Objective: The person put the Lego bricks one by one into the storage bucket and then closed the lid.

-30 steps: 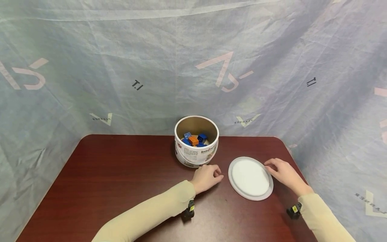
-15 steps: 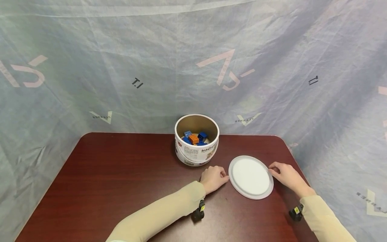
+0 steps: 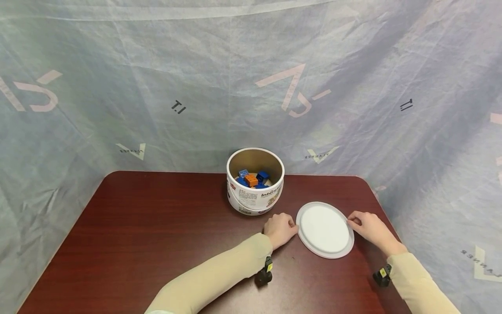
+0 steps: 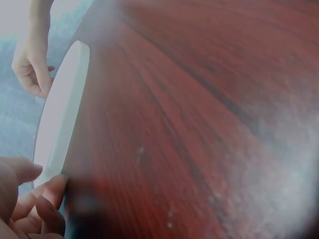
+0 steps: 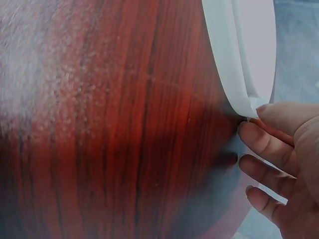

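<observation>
A round white bucket lid (image 3: 324, 229) lies near the right side of the table, its raised rim running all round. My left hand (image 3: 280, 230) pinches its left edge; in the left wrist view the thumb and fingers (image 4: 58, 186) stand on either side of the rim. On the opposite edge my right hand (image 3: 370, 229) grips the lid between thumb (image 5: 286, 115) and forefinger, the other fingers lying loosely curled below. Behind the left hand stands an uncovered white bucket (image 3: 251, 201) with a printed label and a handle hanging down its front.
Inside the bucket lie blue building blocks (image 3: 262, 176) and an orange one (image 3: 251, 180). The dark red wooden table (image 3: 157, 226) ends at a grey printed cloth (image 3: 196, 87) behind and at the sides. A small black camera (image 3: 264, 272) sits under each wrist.
My left hand has moved right from in front of the bucket to the lid's left edge. The right hand has come down slightly onto the right edge. The lid has barely shifted.
</observation>
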`<state>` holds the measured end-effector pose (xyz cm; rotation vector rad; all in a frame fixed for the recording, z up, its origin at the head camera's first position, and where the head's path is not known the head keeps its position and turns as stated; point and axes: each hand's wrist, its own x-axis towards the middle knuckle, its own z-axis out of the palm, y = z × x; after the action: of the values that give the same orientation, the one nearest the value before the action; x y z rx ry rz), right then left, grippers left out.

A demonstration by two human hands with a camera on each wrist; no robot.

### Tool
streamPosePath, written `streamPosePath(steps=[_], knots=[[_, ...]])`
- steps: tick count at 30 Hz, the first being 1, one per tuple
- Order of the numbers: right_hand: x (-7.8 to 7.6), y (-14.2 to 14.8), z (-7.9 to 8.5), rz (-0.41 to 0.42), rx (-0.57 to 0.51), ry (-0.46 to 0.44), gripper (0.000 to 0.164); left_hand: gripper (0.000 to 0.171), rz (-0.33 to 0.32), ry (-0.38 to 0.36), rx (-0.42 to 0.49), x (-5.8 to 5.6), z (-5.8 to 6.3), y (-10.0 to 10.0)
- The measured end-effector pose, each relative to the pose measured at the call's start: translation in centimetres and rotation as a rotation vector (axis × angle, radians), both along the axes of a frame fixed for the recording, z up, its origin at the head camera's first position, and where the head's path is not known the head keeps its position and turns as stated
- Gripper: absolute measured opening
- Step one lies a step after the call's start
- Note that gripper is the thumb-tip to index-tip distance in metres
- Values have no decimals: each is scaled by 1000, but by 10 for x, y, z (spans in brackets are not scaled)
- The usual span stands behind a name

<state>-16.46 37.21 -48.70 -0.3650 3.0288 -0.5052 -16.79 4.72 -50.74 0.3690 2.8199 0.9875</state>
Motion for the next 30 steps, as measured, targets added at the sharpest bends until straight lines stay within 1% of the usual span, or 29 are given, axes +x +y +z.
streamPosePath(steps=[5, 9, 15, 23, 30], knots=[[0, -3, 0, -17, 4, -8, 15, 26, 25, -24, -26, -1, 0, 5], [0, -4, 0, -21, 10, -9, 14, 26, 29, -37, -48, -3, 0, 8], [-1, -3, 0, -14, 18, 1, 13, 29, 43, -47, -45, -5, 0, 9], [-1, -5, -1, -17, 4, 5, 11, 32, 29, -63, -54, -7, 1, 7], [-4, -11, 7, -13, -4, 7, 9, 28, 21, -85, -36, -10, 2, 0]])
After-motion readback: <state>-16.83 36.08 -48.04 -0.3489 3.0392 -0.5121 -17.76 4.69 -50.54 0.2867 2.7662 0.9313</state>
